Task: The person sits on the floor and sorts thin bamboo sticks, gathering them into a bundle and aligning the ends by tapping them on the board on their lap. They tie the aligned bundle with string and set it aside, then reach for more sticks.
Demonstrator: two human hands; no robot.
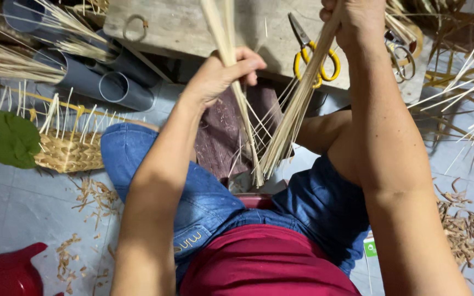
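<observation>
Yellow-handled scissors (309, 55) lie on the wooden bench (182, 27). Left of the bench, grey plastic pipes (105, 82) rest on the floor beside a half-woven basket (64, 151) with a green leaf (13, 140) on it. Further left and nearer, a red plastic thing (4, 271) sits among dry shavings (91, 197).

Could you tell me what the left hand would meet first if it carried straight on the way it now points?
The left hand, gripping a bundle of strips, points up and right toward the wooden board. It would probably reach the board's near edge first, left of the yellow-handled scissors, though depth is hard to judge.
</observation>
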